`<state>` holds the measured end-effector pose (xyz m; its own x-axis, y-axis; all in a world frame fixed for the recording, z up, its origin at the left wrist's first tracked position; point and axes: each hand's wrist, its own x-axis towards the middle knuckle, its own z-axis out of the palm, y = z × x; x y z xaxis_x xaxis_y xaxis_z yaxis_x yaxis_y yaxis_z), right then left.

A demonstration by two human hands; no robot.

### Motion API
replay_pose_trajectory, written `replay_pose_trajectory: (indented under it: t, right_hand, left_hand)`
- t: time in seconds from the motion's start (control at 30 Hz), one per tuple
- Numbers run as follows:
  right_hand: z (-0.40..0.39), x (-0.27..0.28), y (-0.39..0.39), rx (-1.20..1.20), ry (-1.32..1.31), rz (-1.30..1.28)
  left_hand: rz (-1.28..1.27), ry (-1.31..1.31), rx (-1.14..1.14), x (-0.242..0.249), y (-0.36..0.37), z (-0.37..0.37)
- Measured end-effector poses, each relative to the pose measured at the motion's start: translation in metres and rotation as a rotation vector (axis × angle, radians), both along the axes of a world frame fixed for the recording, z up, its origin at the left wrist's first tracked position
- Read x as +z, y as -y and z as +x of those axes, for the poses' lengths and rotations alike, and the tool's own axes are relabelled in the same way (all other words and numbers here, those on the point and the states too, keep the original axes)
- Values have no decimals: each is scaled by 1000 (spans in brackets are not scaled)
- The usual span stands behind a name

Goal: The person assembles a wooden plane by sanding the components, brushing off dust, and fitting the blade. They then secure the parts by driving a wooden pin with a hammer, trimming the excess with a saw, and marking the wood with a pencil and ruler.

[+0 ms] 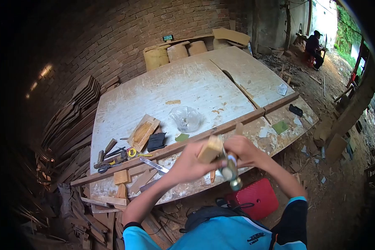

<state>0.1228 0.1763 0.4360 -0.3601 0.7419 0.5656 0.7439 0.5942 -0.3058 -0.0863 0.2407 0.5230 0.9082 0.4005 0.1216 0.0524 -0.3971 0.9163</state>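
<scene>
My left hand (190,163) is closed around a pale wooden block (211,148), which sticks up out of the grip above the near side of the work table. Close beside it, my right hand (242,150) grips a hammer (230,171) near its metal head. The hammer's wooden handle rises above the fist, and the rounded end of the head points down toward me. Hammer head and left fingertips overlap in this view, slightly smeared by motion. A metal ruler (154,164) lies on the table just left of my left hand.
The white table (133,93) has a saw blade (229,77) in a slot and a long wooden rail (171,149) across it. Pliers (116,159), a yellow tape measure (132,152) and a plastic bag (186,118) lie there. A red stool (256,199) stands below; a person (314,49) sits far right.
</scene>
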Motion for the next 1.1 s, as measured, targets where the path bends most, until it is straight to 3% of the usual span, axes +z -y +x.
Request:
replay_pose_trajectory:
  t: [0.07, 0.17, 0.27, 0.33, 0.4, 0.43, 0.57, 0.63, 0.73, 0.77, 0.9, 1.0, 1.1]
  right_hand:
    - [3, -20, -20, -89, -172, 100]
    - [27, -70, -51, -112, -201, 300]
    - [53, -115, -56, -122, -38, 202]
    - [69, -121, -55, -92, 79, 155]
    - [89, -133, -52, -149, 298, 33]
    - [97, -142, -53, -154, 359, -15]
    - [104, -186, -49, -113, 524, -270]
    - [101, -199, -44, -105, 559, -323]
    - [97, -219, -46, -79, 512, -396]
    - [99, -220, -46, -28, 488, -434]
    - [100, -210, -47, 11, 359, -553]
    - [105, -211, -47, 37, 151, -635]
    - [100, -230, -51, -205, -117, -541]
  left_hand:
    - [-47, -41, 100, 1, -11, 16]
    - [36, -91, 60, -33, -25, 40]
    - [73, -31, 45, -93, -35, 56]
    - [-107, -8, 110, -128, -35, 64]
    - [-78, -95, 147, -160, -30, 73]
    - [-9, -13, 163, -176, -23, 78]
    - [-347, -85, 369, -233, -8, 86]
    - [-395, -99, 390, -250, -3, 82]
    - [-509, -7, 499, -297, 7, 81]
    - [-651, 1, 550, -308, 14, 79]
    - [-986, 39, 650, -319, 20, 71]
    - [-1030, 126, 681, -322, 26, 71]
    - [-1045, 65, 661, -323, 36, 67]
